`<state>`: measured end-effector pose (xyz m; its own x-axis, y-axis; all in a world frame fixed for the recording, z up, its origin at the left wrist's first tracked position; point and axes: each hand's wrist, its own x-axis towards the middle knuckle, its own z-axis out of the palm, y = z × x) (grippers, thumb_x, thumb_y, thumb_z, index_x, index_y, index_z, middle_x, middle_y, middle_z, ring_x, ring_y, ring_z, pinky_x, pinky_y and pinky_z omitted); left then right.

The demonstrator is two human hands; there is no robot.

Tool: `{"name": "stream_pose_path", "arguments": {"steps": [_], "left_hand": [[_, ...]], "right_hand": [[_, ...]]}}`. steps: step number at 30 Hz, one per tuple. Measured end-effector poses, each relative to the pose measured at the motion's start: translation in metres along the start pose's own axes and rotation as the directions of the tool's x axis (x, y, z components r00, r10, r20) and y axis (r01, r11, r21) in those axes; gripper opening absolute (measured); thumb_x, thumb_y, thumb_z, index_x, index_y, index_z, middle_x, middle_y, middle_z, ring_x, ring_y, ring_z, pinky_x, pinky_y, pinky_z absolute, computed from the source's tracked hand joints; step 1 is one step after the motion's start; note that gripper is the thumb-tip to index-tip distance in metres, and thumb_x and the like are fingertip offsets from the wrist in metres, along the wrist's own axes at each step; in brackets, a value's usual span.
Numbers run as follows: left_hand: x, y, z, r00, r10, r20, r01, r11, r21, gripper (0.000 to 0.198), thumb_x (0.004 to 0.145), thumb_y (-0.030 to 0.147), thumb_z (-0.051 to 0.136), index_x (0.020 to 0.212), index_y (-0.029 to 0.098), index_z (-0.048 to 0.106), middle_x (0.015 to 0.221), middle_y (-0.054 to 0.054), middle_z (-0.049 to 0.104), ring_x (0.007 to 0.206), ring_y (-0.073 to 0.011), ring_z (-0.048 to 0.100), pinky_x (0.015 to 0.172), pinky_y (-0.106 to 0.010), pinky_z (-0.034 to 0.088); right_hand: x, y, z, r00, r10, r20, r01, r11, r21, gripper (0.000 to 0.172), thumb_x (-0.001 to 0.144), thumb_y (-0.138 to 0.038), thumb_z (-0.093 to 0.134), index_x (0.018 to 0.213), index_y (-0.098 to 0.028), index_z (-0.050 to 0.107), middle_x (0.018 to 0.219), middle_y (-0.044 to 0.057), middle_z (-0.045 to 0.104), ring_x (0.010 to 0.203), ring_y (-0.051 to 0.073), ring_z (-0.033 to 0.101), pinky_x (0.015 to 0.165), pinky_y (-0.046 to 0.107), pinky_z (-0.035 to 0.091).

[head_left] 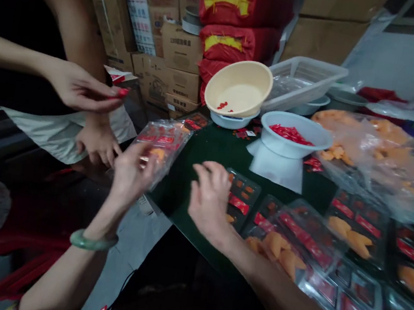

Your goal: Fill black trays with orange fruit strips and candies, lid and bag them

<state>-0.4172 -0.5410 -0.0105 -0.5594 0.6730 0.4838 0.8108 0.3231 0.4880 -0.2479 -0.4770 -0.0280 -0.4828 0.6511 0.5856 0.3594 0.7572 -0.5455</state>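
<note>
My left hand (130,171), with a green bangle on the wrist, grips a clear tray pack (163,143) holding red sachets and an orange piece, lifted off the table's left edge. Over a black compartment tray (242,195) on the dark table (212,148) hovers my right hand (210,198), its fingers curled, and I cannot see anything in them. More filled trays (353,227) with orange pieces and red sachets lie to the right.
Another person at the left pinches a red sachet (122,91) in one hand. A white bowl of red sachets (293,133), a cream bowl (240,86), a white basket (307,79) and a plastic bag of orange pieces (375,146) stand behind. Cardboard boxes and red sacks are stacked at the back.
</note>
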Motion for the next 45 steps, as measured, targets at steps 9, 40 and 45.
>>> {"name": "stream_pose_path", "arguments": {"steps": [9, 40, 45], "left_hand": [[-0.040, 0.076, 0.096, 0.730, 0.136, 0.670, -0.208, 0.978, 0.029, 0.033, 0.082, 0.026, 0.053, 0.114, 0.021, 0.057, 0.119, -0.010, 0.054, 0.107, -0.0264, 0.051, 0.084, -0.035, 0.047], [0.038, 0.186, 0.259, 0.313, 0.747, 0.586, -0.788, 0.549, -0.280, 0.014, 0.073, 0.004, 0.050, 0.068, 0.010, 0.062, 0.086, -0.018, 0.064, 0.094, -0.0270, 0.051, 0.088, -0.043, 0.028], [0.076, 0.194, 0.266, 0.267, 0.747, 0.609, -0.716, 0.577, -0.393, 0.017, 0.067, 0.007, 0.055, 0.053, 0.014, 0.052, 0.059, -0.006, 0.058, 0.067, -0.0174, 0.052, 0.072, -0.033, 0.035]], "right_hand": [[0.001, 0.068, -0.054, 0.316, 0.880, 0.355, -0.948, 0.280, 0.149, 0.008, 0.075, -0.009, 0.051, 0.077, -0.013, 0.058, 0.067, 0.004, 0.060, 0.062, 0.016, 0.059, 0.057, 0.028, 0.050], [-0.077, 0.123, -0.242, 0.391, 0.872, 0.294, -0.792, 0.157, 0.590, 0.023, 0.067, -0.028, 0.071, 0.088, -0.023, 0.066, 0.097, 0.012, 0.071, 0.078, 0.029, 0.069, 0.050, 0.032, 0.056], [-0.080, 0.132, -0.243, 0.380, 0.847, 0.371, -0.793, 0.091, 0.603, 0.033, 0.069, -0.029, 0.072, 0.099, -0.022, 0.063, 0.100, 0.013, 0.070, 0.083, 0.029, 0.068, 0.050, 0.030, 0.055]]}}
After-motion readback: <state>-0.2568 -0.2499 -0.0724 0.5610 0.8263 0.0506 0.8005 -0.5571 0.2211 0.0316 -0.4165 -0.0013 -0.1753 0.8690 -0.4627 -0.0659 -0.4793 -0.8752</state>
